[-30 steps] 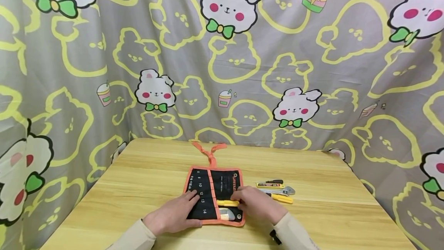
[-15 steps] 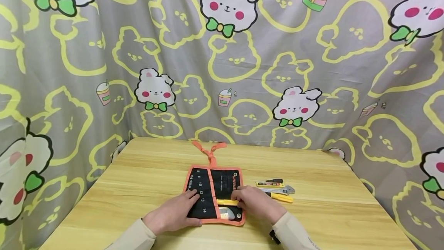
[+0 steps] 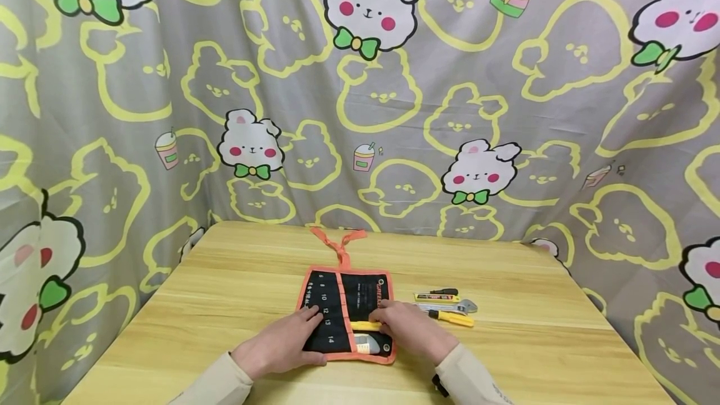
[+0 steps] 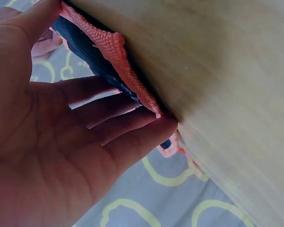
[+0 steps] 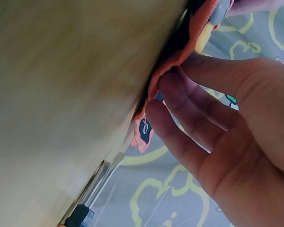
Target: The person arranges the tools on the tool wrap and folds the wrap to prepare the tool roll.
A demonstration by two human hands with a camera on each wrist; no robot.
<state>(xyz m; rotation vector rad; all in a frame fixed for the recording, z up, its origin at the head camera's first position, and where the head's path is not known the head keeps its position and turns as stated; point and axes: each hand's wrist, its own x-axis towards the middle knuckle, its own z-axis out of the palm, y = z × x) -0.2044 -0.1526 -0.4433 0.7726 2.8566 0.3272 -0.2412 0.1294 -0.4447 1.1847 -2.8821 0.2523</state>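
Note:
A black tool pouch [image 3: 329, 305] with orange edging lies unrolled on the table, size numbers printed down its left pockets. My left hand [image 3: 281, 342] rests on its lower left part, fingers extended; in the left wrist view the fingertips [image 4: 161, 125] meet the orange edge. At the right edge, my right hand [image 3: 413, 330] pinches the end of a yellow tool [image 3: 364, 325] lying across the pouch. The tool's other end is hidden past the orange middle band, so its exact kind is unclear. Below it, a grey tool [image 3: 368, 344] with a pale strip sits in another pocket.
Right of the pouch lie a yellow-handled screwdriver [image 3: 454, 318], an adjustable wrench [image 3: 458, 307], a yellow box-like strip [image 3: 435, 297] and a small black handle [image 3: 447, 291]. Orange ties [image 3: 340, 245] stretch toward the back. A patterned curtain [image 3: 360, 92] surrounds the wooden table [image 3: 242, 267].
My right hand has shifted slightly left along with the yellow tool, whose visible part is a little shorter. My left hand has stayed in place on the pouch.

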